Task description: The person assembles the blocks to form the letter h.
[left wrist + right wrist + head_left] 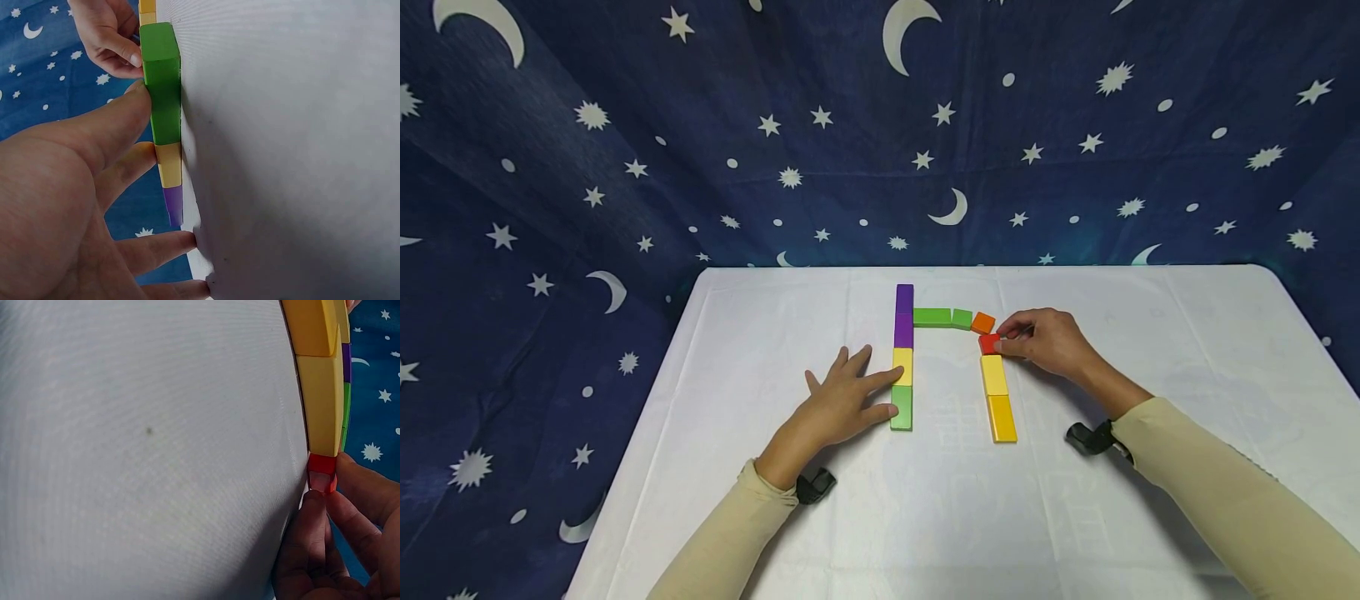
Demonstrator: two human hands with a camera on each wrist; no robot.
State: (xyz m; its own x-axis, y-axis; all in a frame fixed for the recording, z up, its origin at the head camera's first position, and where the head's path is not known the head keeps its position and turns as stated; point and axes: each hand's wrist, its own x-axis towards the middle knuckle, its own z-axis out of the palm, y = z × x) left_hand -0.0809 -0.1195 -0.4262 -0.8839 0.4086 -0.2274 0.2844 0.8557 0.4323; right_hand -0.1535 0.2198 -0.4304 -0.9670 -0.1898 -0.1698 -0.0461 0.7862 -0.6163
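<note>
My right hand (pixel 1052 342) pinches a small red block (pixel 987 344) at the top of the right-hand column. Below that block lie a pale yellow block (pixel 995 375) and a deeper yellow block (pixel 1002 418), end to end. My left hand (pixel 838 402) has its fingers spread, the thumb against a green block (pixel 164 100) and the index finger on a yellow block (pixel 903 363) above it. Two purple blocks (pixel 904 329) continue this left column upward. Between the columns run a long green block (pixel 932 317), a short green block (pixel 962 318) and a tilted orange block (pixel 982 322).
A white cloth covers the table (pixel 737 333). Behind it hangs a dark blue curtain (pixel 850 200) with moons and stars. Each wrist carries a black strap-on camera, one (pixel 815 485) at the left and one (pixel 1090 437) at the right.
</note>
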